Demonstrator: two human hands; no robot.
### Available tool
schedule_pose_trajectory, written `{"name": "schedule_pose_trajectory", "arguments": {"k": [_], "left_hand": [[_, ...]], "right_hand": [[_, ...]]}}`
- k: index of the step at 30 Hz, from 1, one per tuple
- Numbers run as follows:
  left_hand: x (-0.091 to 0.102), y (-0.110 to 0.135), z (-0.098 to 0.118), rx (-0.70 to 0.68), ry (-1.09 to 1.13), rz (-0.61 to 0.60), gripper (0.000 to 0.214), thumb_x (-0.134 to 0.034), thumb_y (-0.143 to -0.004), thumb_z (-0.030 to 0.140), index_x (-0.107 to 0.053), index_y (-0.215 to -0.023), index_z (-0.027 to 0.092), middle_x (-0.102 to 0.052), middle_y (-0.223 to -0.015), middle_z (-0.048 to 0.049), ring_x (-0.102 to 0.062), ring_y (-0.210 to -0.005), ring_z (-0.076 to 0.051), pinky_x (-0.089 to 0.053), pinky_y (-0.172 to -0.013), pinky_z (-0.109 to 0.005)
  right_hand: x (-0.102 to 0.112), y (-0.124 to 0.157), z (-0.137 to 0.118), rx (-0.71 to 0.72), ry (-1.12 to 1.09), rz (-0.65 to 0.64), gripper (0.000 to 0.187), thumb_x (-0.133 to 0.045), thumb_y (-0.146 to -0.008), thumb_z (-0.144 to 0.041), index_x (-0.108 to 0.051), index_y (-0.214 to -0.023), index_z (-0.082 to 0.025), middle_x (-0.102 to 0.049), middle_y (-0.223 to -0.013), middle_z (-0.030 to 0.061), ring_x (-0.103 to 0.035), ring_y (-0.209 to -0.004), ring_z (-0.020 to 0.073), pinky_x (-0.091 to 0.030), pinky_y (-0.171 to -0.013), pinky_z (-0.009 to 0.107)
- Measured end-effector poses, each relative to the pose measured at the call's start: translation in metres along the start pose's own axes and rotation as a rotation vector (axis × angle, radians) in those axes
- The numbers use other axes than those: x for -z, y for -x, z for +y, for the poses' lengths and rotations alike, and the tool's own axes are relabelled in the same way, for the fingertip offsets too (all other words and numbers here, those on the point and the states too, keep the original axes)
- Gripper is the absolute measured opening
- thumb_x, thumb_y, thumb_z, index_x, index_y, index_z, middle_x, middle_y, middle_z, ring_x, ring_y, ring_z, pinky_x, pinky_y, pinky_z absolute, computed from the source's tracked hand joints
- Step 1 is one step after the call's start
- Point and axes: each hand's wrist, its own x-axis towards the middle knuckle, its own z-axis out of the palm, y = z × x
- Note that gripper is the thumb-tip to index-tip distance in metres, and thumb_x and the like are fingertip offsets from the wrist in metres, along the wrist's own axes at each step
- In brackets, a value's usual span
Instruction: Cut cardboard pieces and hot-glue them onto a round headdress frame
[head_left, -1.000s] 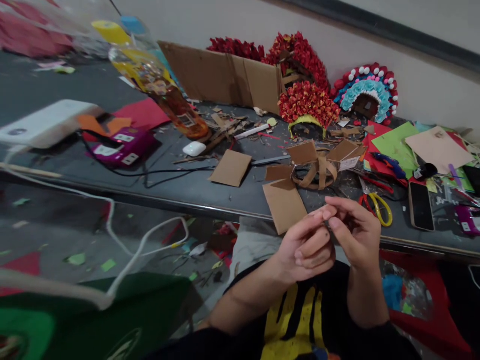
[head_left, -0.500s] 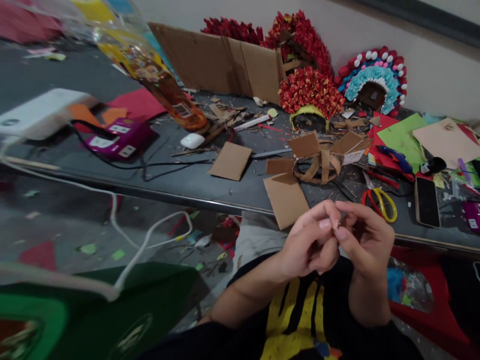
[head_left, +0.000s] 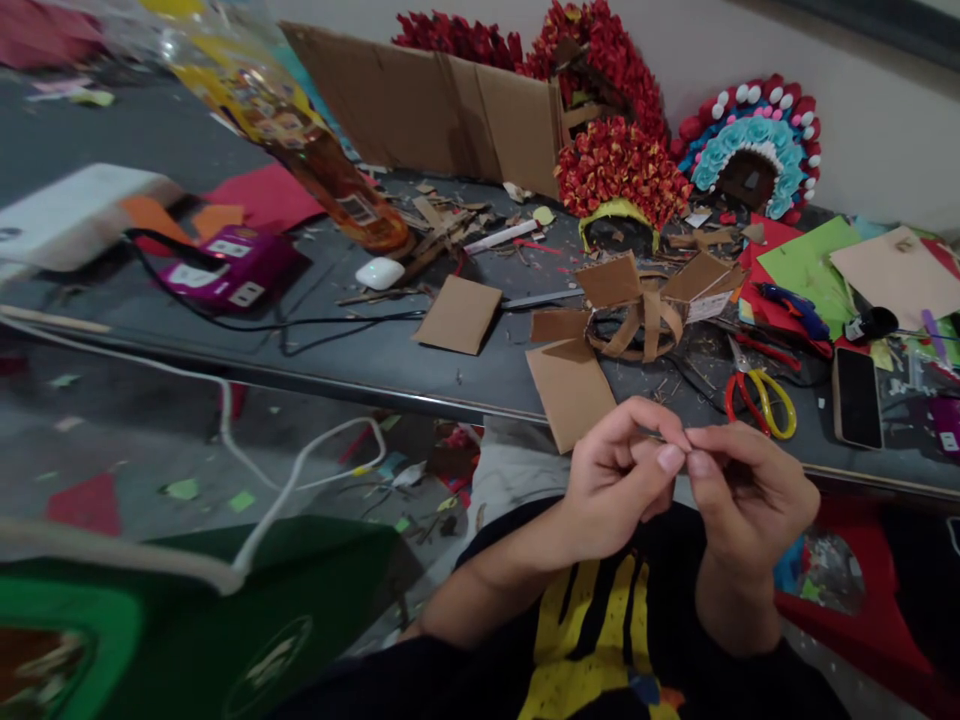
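Observation:
My left hand [head_left: 619, 480] and my right hand [head_left: 750, 495] meet fingertip to fingertip in front of my chest, just below the table's front edge. Both are pinched shut on something tiny that I cannot make out. Right behind them on the grey table [head_left: 360, 360] lies a cardboard piece [head_left: 571, 390] joined to a frame of bent cardboard strips [head_left: 637, 320]. Red and yellow scissors [head_left: 761, 395] lie just right of that frame.
A loose cardboard square [head_left: 459, 313], white earbud case [head_left: 379, 272], purple box [head_left: 229, 275], black cable [head_left: 300, 325], phone [head_left: 857, 396] and coloured paper sheets [head_left: 814, 265] litter the table. Red paper-flower headpieces [head_left: 619, 180] and a folded cardboard wall [head_left: 450, 110] stand at the back. A green bag [head_left: 187, 630] sits lower left.
Both hands have dropped a little and shifted right, fingertips staying pinched together. The view has tilted slightly so the table sits higher in frame.

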Motion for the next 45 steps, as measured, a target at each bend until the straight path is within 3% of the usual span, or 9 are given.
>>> {"name": "schedule_pose_trajectory", "arguments": {"k": [10,20,28,36,41,45], "left_hand": [[0.011,-0.002,-0.006,-0.209,-0.282,0.006,0.008,-0.053,-0.088,0.019,-0.059,-0.093,0.022,-0.038,-0.051,0.0092,-0.032,-0.038,-0.001,-0.025,-0.037,-0.011],[0.015,-0.004,-0.005,-0.246,-0.489,0.081,0.007,-0.059,-0.085,0.021,-0.063,-0.09,0.02,-0.042,-0.05,0.0094,-0.034,-0.039,-0.002,-0.029,-0.039,-0.014],[0.018,-0.004,-0.004,-0.258,-0.646,0.096,0.012,-0.058,-0.086,0.026,-0.064,-0.09,0.017,-0.044,-0.046,0.0089,-0.036,-0.038,-0.003,-0.033,-0.039,-0.014],[0.018,-0.012,0.005,-0.425,-0.958,0.079,0.009,-0.056,-0.086,0.021,-0.063,-0.088,0.016,-0.052,-0.047,0.0087,-0.039,-0.036,-0.001,-0.029,-0.037,-0.013],[0.021,-0.018,0.004,-0.497,-1.084,0.115,0.006,-0.058,-0.085,0.019,-0.062,-0.087,0.015,-0.052,-0.049,0.0093,-0.041,-0.038,-0.001,-0.032,-0.041,-0.011],[0.032,-0.026,-0.003,-0.52,-1.173,0.101,0.009,-0.056,-0.087,0.021,-0.062,-0.089,0.014,-0.053,-0.05,0.0088,-0.043,-0.039,-0.001,-0.033,-0.042,-0.011]], "right_hand": [[-0.001,-0.002,0.008,-0.043,-0.07,0.007,0.016,-0.064,-0.077,-0.017,-0.07,-0.087,-0.028,-0.063,-0.059,-0.0056,-0.05,-0.046,0.0074,-0.039,-0.042,0.02],[-0.005,-0.002,0.014,-0.091,-0.155,0.025,0.017,-0.063,-0.079,-0.02,-0.071,-0.09,-0.031,-0.061,-0.057,-0.0061,-0.05,-0.046,0.0079,-0.038,-0.041,0.02],[0.002,-0.006,0.015,0.02,0.04,0.011,0.012,-0.061,-0.08,-0.02,-0.069,-0.086,-0.027,-0.06,-0.056,-0.0053,-0.05,-0.046,0.0082,-0.039,-0.041,0.021],[0.004,-0.017,0.022,0.204,0.306,-0.014,0.007,-0.059,-0.081,-0.02,-0.065,-0.082,-0.024,-0.064,-0.064,-0.0041,-0.051,-0.047,0.0077,-0.042,-0.045,0.021],[0.001,-0.019,0.038,0.156,0.266,-0.048,0.008,-0.053,-0.084,-0.021,-0.061,-0.083,-0.021,-0.063,-0.07,-0.0022,-0.054,-0.055,0.0086,-0.043,-0.05,0.021],[-0.002,-0.016,0.056,0.027,0.154,-0.072,0.008,-0.047,-0.087,-0.021,-0.055,-0.085,-0.021,-0.057,-0.07,-0.0029,-0.05,-0.056,0.0082,-0.041,-0.052,0.021]]}}
